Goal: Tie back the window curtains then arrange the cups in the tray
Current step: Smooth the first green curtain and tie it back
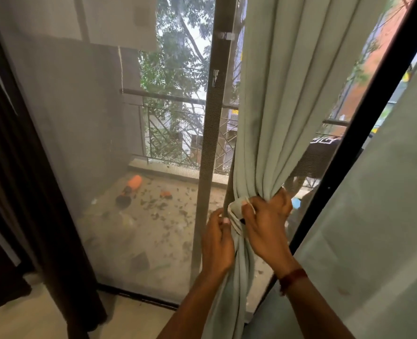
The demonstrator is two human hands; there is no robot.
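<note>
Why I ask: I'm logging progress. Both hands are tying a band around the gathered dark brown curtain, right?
Wrong curtain. In the head view the left hand and right hand are tying a band around the gathered pale green curtain; the dark brown curtain hangs untouched at the left.

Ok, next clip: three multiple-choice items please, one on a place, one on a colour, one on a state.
1. Where does the orange bottle lie? A balcony floor; B indoor floor; C railing.
2. What colour is the gathered curtain? A pale green; B red; C yellow.
3. What are the left hand and right hand doing? A hanging idle; B gripping the tie-back; C holding cups.
Answers: 1 A, it lies outside, beyond the mesh screen; 2 A, its folds are pale green; 3 B, both hands' fingers pinch it round the curtain.
</note>
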